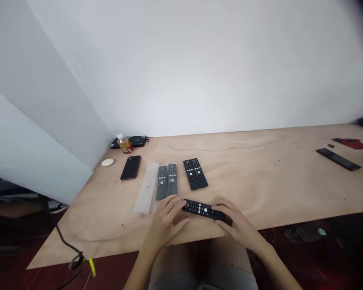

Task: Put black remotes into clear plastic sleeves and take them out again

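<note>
Black remote control [203, 210], light stiff plastic best held by its long sides, sits near the front edge of the counter [260, 189], left hand [166, 223] and right hand [237, 223] each closed on one end

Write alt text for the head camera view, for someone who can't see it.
The left hand and right hand hold a black remote by its ends at the edge of a plywood table. Beyond it lie two remotes in plastic, two bare remotes and a phone.
</note>
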`<state>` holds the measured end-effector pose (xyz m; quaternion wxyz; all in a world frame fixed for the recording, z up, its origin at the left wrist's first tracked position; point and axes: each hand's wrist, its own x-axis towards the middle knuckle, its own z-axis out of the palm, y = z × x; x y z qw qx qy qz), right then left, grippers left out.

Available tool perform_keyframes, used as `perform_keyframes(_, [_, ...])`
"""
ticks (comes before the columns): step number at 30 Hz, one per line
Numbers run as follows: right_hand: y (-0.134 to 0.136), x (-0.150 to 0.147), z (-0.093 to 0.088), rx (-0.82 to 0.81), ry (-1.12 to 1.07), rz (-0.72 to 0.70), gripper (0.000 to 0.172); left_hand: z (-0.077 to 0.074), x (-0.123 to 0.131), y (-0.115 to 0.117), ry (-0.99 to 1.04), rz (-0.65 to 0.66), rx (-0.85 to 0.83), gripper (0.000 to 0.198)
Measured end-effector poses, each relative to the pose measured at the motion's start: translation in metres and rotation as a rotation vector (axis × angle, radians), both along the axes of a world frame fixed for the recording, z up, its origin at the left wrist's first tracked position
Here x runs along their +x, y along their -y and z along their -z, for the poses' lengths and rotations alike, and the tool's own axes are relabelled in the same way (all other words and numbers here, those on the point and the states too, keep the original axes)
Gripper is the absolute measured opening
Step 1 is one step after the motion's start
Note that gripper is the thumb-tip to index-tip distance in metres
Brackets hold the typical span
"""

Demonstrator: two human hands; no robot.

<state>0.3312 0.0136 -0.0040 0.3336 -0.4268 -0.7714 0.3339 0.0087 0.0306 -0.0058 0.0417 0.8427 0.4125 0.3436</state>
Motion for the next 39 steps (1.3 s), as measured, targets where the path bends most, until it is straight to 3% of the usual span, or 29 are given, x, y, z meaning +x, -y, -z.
perform_keyframes(3, [-0.014,-0.002,0.002,-0.006,-0.007,-0.057,0.034,0.000,-0.001,0.002,-0.044,0.095,-0.040,0.047])
perform_keyframes(9, [-0.022,-0.018,-0.002,-0.015,-0.044,-0.092,0.028,-0.005,0.002,0.005,0.010,0.051,-0.168,0.030])
perform_keyframes(13, [-0.026,-0.024,0.002,-0.048,-0.146,0.001,0.029,-0.008,0.009,0.002,0.149,0.002,-0.400,0.019])
perform_keyframes(19, [-0.033,-0.022,0.010,-0.084,-0.203,0.017,0.029,-0.013,0.007,-0.004,0.250,-0.027,-0.655,0.025])
perform_keyframes(23, [-0.031,-0.022,0.005,-0.037,-0.226,0.062,0.028,-0.012,0.015,0.000,0.191,-0.105,-0.518,0.026])
perform_keyframes(27, [-0.026,-0.021,0.001,-0.041,-0.174,0.029,0.020,-0.009,0.019,0.008,0.063,-0.083,-0.344,0.021])
perform_keyframes(31, [-0.022,-0.018,0.001,-0.083,-0.119,-0.003,0.040,-0.008,0.007,0.014,0.018,-0.017,-0.415,0.040])
perform_keyframes(36, [-0.022,-0.017,-0.001,-0.097,-0.115,-0.001,0.036,-0.007,-0.015,0.016,0.150,-0.053,-0.465,0.038])
perform_keyframes(39, [-0.022,-0.018,-0.001,-0.098,-0.119,-0.004,0.038,-0.006,-0.016,0.016,0.172,-0.057,-0.434,0.038])
